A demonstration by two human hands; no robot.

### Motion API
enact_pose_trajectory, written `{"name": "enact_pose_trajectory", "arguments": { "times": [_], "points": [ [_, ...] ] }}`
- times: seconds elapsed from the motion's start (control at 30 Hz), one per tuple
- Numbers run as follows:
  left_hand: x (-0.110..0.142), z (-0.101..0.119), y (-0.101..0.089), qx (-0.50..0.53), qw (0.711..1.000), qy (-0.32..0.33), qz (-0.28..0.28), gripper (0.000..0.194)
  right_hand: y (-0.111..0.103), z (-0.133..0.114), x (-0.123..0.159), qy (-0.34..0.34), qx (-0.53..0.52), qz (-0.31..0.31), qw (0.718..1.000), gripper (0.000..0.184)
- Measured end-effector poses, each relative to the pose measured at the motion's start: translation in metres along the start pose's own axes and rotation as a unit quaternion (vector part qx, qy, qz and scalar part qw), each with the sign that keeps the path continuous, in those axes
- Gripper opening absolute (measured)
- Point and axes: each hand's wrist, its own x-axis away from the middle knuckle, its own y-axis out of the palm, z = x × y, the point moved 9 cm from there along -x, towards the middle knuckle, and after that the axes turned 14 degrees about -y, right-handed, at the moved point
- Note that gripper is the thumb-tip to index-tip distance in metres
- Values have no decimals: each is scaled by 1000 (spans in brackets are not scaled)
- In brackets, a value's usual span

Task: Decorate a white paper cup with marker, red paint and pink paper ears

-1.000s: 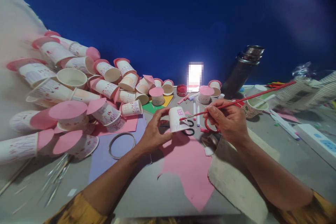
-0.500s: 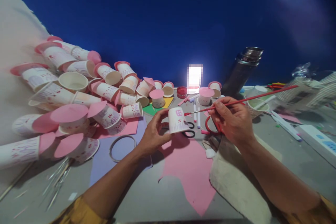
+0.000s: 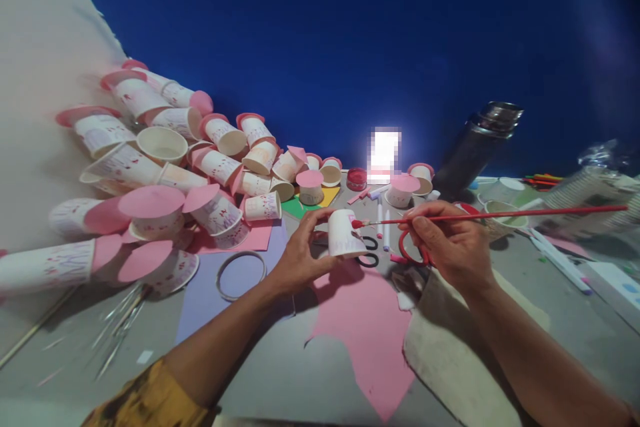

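Left hand (image 3: 300,257) holds white paper cup (image 3: 343,237), fingers parted to its width; right hand (image 3: 453,247), fingers pinched tight on red paintbrush (image 3: 525,213); bristles (image 3: 356,223) at cup's wall.

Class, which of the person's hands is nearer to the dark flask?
Right. The right hand, holding the red brush, is in front of the dark flask; the left hand, holding the cup, is farther off, leftward.

Left hand (image 3: 303,253): some fingertips hidden behind held cup (image 3: 344,235); cup's far side out of sight. Bright panel (image 3: 384,155), perhaps phone, pixelated, unreadable. White power strip (image 3: 611,292) cut by right edge. Stacked cups (image 3: 575,195), far right, blurred.
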Motion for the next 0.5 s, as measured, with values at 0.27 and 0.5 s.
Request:
{"name": "enact_pose_trajectory", "arguments": {
  "times": [0.27,0.5],
  "points": [
    [0,-1,3,10,1000,1,-10,72,4,-5,1,-11,47,-21,999,16],
    [-1,-4,3,30,999,12,-11,71,8,-10,-2,-16,44,-25,999,16]
  ]
}}
